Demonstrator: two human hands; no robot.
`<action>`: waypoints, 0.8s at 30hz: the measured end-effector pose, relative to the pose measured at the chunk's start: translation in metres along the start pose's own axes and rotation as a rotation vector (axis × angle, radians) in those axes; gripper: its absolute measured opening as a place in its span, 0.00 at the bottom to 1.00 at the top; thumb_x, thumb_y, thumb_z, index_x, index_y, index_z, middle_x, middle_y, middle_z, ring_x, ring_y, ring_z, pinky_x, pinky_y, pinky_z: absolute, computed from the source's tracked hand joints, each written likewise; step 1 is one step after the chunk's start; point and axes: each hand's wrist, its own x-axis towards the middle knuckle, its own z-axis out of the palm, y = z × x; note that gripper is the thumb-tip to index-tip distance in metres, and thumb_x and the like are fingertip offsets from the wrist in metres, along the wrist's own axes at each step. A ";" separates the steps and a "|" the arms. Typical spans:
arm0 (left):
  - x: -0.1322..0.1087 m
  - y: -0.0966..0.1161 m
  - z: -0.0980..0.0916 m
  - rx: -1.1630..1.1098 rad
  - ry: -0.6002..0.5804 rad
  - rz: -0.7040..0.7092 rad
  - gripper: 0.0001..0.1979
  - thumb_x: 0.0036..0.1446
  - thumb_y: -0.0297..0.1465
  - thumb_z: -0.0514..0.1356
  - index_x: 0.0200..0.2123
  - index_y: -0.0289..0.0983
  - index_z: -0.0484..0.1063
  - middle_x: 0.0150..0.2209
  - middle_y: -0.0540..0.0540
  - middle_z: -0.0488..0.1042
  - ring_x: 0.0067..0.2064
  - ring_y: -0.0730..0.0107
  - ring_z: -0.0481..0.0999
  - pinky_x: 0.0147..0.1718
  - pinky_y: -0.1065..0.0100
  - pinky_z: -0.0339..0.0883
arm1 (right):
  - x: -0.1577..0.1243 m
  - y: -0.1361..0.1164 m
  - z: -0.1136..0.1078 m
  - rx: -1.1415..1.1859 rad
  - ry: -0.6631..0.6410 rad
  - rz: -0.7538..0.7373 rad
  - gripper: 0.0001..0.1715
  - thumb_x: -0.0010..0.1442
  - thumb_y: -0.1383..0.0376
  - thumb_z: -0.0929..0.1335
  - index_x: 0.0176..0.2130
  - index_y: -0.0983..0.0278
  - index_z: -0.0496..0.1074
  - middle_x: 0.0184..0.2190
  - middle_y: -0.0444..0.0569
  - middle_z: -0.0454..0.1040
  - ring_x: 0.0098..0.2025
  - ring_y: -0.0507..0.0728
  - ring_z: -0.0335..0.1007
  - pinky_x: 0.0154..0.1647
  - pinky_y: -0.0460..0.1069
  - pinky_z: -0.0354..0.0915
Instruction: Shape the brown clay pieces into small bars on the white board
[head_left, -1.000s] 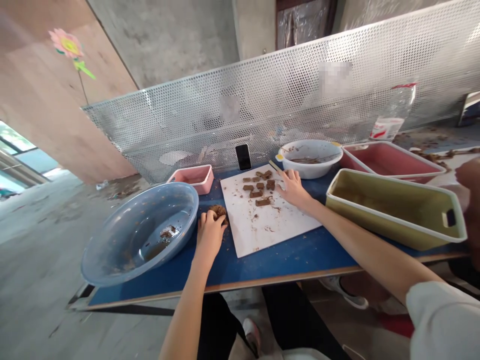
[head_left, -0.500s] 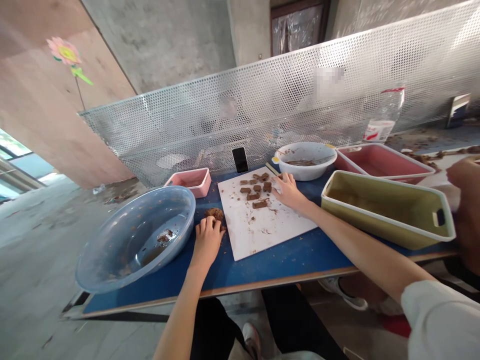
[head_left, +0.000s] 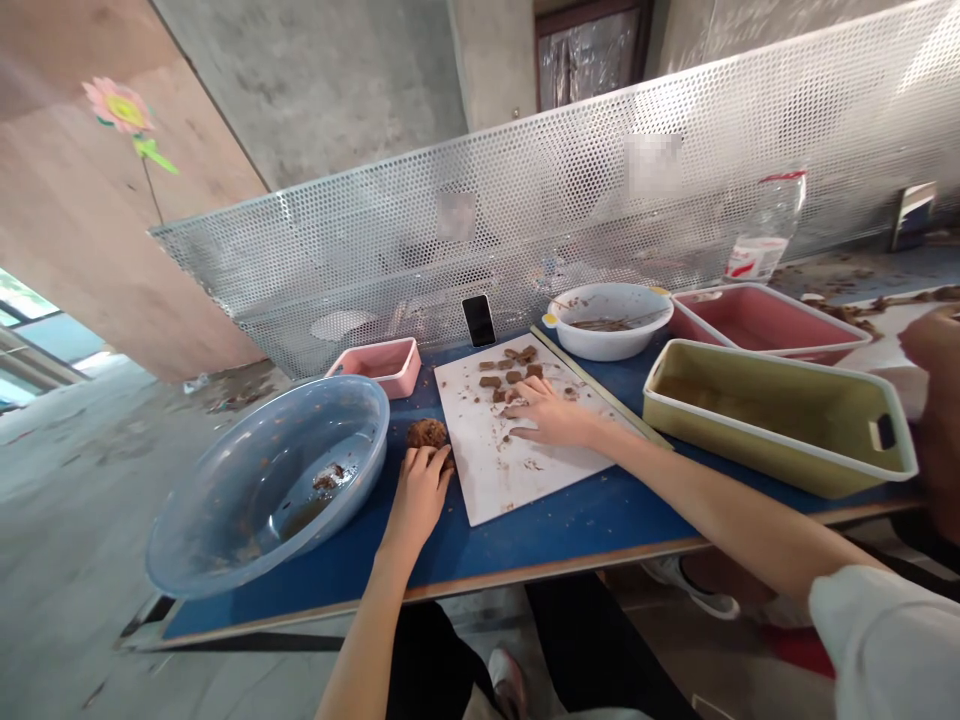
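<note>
My left hand (head_left: 422,488) is bent over the near side of a rough brown lump (head_left: 427,433), on the blue table left of the white board (head_left: 491,490). Its fingers are curled on the lump, and the palm side is hidden. Over the board, my right hand (head_left: 553,412) has its fingers stretched out and apart, above or touching small brown blocks (head_left: 490,382); contact is hard to make out. Several of these blocks lie towards the board's far end, with crumbs around them. A thin pale strip (head_left: 600,385) runs along the board's right edge.
A large blue basin (head_left: 262,480) stands left, with a pink box (head_left: 382,365) behind. A phone (head_left: 478,320) leans on the perforated screen (head_left: 390,250). On the right are a white basin (head_left: 615,345), a green bin (head_left: 765,430), a pink bin (head_left: 780,350) and another person's arm (head_left: 934,390).
My right hand has moved left and nearer to me, from the board's right edge to over the blocks. The pale strip shows more fully. My left hand has shifted slightly nearer, uncovering more lump.
</note>
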 end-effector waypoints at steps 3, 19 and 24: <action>-0.002 0.000 0.005 0.025 0.007 -0.058 0.15 0.75 0.32 0.57 0.58 0.37 0.79 0.51 0.36 0.78 0.54 0.45 0.75 0.61 0.46 0.74 | 0.001 -0.006 0.013 -0.056 -0.037 -0.011 0.16 0.74 0.55 0.73 0.55 0.59 0.84 0.62 0.61 0.72 0.64 0.72 0.61 0.65 0.69 0.65; 0.014 0.040 -0.003 -0.790 0.120 -0.375 0.13 0.70 0.39 0.57 0.51 0.41 0.76 0.45 0.42 0.80 0.47 0.57 0.82 0.48 0.58 0.76 | 0.002 -0.033 0.019 0.098 0.125 -0.007 0.10 0.74 0.58 0.71 0.45 0.59 0.83 0.56 0.57 0.75 0.59 0.67 0.64 0.58 0.62 0.59; 0.022 0.090 0.010 -1.577 0.055 -0.748 0.19 0.61 0.49 0.64 0.39 0.39 0.72 0.26 0.55 0.67 0.24 0.73 0.66 0.24 0.71 0.56 | 0.000 -0.051 0.015 0.105 0.237 -0.163 0.12 0.77 0.56 0.70 0.46 0.58 0.82 0.53 0.55 0.75 0.56 0.64 0.65 0.57 0.60 0.59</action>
